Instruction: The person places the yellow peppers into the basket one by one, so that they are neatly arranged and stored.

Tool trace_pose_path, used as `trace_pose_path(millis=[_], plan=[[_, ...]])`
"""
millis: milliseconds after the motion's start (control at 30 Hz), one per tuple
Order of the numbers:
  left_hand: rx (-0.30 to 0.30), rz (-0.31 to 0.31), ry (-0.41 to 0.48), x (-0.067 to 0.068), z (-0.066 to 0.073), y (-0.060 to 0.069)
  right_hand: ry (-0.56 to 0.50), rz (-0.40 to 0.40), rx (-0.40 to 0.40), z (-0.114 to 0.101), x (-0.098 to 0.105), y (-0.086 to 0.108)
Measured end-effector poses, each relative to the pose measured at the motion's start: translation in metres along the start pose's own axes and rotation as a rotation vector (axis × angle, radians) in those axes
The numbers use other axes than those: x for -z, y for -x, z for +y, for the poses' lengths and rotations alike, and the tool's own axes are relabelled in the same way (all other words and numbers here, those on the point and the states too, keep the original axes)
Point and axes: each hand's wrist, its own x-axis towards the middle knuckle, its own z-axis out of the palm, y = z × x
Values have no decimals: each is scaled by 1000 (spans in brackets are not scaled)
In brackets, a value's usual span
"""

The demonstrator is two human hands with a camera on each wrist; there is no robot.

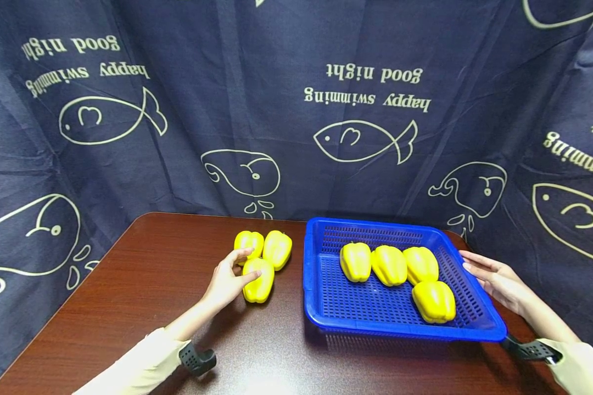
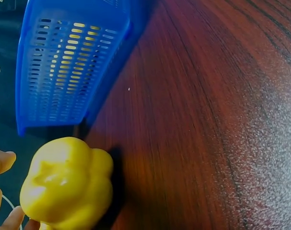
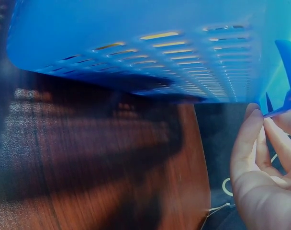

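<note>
My left hand (image 1: 227, 280) reaches over three yellow bell peppers on the table, thumb and fingers spread around the nearest bell pepper (image 1: 258, 281). In the left wrist view, a gap shows between thumb and fingers beside a bell pepper (image 2: 66, 182). Behind it lie another bell pepper (image 1: 278, 249) and a partly covered bell pepper (image 1: 249, 240). On the right, my right hand (image 1: 504, 285) holds the side rim of a blue plastic basket (image 1: 375, 327); its fingertips (image 3: 253, 112) meet the rim from outside. Several yellow bell peppers (image 1: 387, 266) lie inside the basket.
The brown wooden table (image 1: 178, 247) has a glossy surface. A dark blue curtain (image 1: 257, 109) with fish and whale drawings hangs right behind its far edge. Black bands (image 1: 196, 359) circle both wrists.
</note>
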Motion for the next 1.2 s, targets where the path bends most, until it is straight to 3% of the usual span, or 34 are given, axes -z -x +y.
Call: trace_pose_path(millis=[267, 533, 900, 1200], plan=[[0, -2, 19, 1, -3, 1, 12, 19, -17, -1, 0, -1], [79, -36, 24, 5, -5, 8, -2, -11, 4, 0, 0, 0], [135, -58, 28, 2, -12, 10, -28, -31, 23, 1, 1, 0], [181, -74, 81, -1, -16, 9, -15, 19, -3, 1, 2, 0]])
